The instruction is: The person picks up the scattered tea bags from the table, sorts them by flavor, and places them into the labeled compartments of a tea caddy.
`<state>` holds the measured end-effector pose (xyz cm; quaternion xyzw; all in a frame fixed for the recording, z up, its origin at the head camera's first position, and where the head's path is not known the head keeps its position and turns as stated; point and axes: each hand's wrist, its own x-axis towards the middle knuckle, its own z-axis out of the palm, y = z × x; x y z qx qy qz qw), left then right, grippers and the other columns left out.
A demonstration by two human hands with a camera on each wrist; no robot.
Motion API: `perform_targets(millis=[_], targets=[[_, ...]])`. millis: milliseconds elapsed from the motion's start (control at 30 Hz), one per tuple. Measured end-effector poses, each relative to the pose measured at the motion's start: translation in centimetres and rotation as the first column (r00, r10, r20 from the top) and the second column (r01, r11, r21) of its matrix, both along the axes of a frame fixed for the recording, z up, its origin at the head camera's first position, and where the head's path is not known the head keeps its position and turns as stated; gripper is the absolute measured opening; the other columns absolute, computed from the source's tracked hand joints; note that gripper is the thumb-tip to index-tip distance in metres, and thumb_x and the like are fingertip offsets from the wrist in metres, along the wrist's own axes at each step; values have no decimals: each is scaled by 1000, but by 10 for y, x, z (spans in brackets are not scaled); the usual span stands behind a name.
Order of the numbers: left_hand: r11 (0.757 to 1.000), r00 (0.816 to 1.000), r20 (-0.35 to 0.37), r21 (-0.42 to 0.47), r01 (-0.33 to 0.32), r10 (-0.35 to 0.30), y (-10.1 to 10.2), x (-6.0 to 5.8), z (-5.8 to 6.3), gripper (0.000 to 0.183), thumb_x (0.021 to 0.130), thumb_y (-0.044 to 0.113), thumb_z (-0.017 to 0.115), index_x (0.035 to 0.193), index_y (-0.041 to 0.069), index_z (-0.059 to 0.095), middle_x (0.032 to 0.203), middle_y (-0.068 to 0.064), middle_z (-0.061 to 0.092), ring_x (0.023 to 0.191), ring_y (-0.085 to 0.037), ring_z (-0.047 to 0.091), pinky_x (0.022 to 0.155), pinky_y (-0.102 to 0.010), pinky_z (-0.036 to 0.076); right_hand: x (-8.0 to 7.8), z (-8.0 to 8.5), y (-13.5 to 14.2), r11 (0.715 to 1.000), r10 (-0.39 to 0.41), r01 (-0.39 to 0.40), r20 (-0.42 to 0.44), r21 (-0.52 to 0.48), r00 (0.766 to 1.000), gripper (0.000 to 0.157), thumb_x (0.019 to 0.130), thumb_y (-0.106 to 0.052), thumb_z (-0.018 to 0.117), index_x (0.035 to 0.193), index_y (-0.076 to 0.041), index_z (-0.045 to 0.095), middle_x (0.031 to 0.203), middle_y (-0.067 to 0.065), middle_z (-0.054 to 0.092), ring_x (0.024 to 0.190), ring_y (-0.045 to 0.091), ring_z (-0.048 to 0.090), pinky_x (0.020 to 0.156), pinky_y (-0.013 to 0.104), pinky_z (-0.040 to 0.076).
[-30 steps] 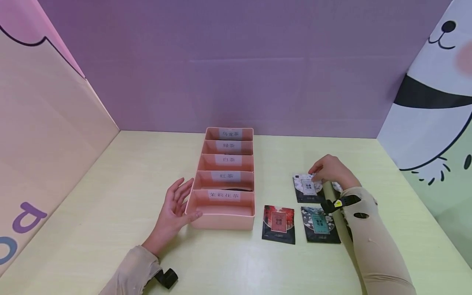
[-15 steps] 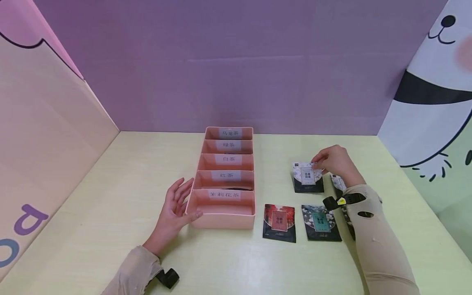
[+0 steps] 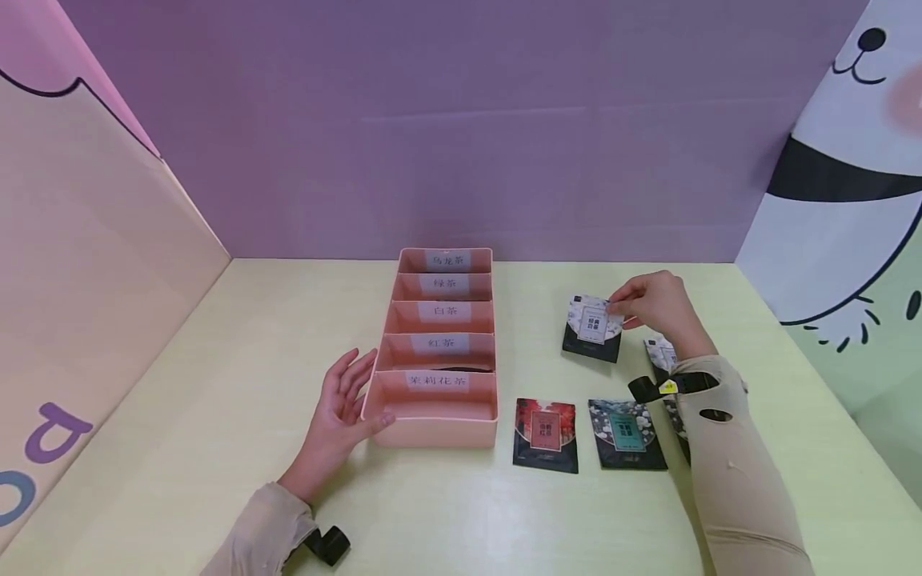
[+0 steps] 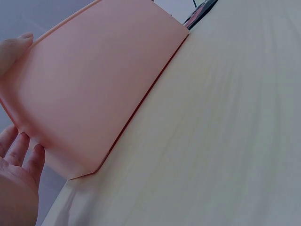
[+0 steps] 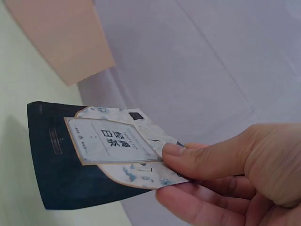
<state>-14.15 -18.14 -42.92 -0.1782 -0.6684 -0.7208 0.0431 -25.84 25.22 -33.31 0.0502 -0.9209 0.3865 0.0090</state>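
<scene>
In my right hand (image 3: 661,308) a black-and-white tea sachet (image 3: 591,340) is pinched by its upper right corner, tilted and raised off the table. The right wrist view shows the thumb on the front of the sachet's floral part, fingers behind. A long pink divided box (image 3: 435,434) stands left of it, its compartments one behind another with white labels. My left hand (image 3: 337,416) rests at the box's near left corner, thumb on the front rim, relaxed fingers along the left side. The left wrist view shows the fingertips against the box wall (image 4: 99,80).
A red-and-black sachet (image 3: 545,436) lies right of the box, with a teal-labelled sachet (image 3: 627,434) beside it. Another dark sachet (image 3: 661,354) is partly hidden under the right forearm. A purple backdrop (image 3: 461,128) rises behind the pale table (image 3: 216,416).
My right hand has lifted the white-fronted sachet from the table and moved it back and slightly left, tilting it and uncovering more of the sachet behind. My left hand has stayed at the box.
</scene>
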Motion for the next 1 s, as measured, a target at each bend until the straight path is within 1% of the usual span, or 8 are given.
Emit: perform_targets(millis=[67,133,300,467,600,700,833,1000], targets=[[1000,1000,4,-6,-1,1,0,-1,2,94,83,-13,71,154,11,15,158,-14,29,140,-15,35,108,-17,35,0,2,-1,1000,-6,5,-8,-23,1000,17,90,-4,73,101,9,71,99,25,71,74,24,69,63,32,60],[1000,1000,3,-6,1,-1,-1,-1,3,94,82,-13,71,154,10,15,157,-14,29,140,-14,36,108,-18,36,0,4,-4,999,-9,8,-14,-47,1000,17,90,-5,73,101,9,71,98,23,72,76,24,69,64,33,60],[1000,1000,-13,9,8,-8,-2,0,3,94,82,-13,71,153,10,16,155,-8,33,138,-11,37,107,-18,36,-1,8,-10,996,-17,14,-30,-92,999,18,90,-6,73,100,9,72,93,19,73,70,18,69,65,36,61],[1000,1000,-14,7,6,-6,-1,0,1,94,81,-14,71,153,11,16,154,-4,34,138,-11,37,107,-18,36,-4,13,-13,993,-32,24,-63,-119,997,18,91,-5,72,100,10,72,98,23,71,68,17,69,61,29,60],[1000,1000,-3,0,0,0,-1,-1,0,94,82,-13,71,154,11,16,156,-8,33,140,-17,35,108,-18,36,-3,19,-14,988,-57,44,-90,-145,994,18,91,-4,72,100,11,72,103,25,68,73,19,68,60,23,58],[1000,1000,0,1,4,-4,0,-1,1,94,82,-13,71,154,11,15,157,-10,31,141,-18,34,108,-18,35,-4,23,-16,983,-71,53,-100,-174,992,19,90,-4,72,101,11,71,104,25,67,76,18,67,60,23,58],[1000,1000,2,1,6,-6,0,-1,2,94,83,-12,71,154,11,14,157,-11,30,140,-15,34,108,-17,35,-6,27,-22,978,-78,56,-101,-202,992,20,90,-4,72,103,11,71,104,25,67,75,16,67,61,24,58],[1000,1000,8,-10,2,-2,-1,0,2,94,83,-11,71,154,11,14,158,-12,29,139,-9,36,108,-17,35,-9,34,-35,975,-66,41,-105,-220,992,19,90,-4,73,103,10,71,104,25,69,77,19,68,62,25,59]])
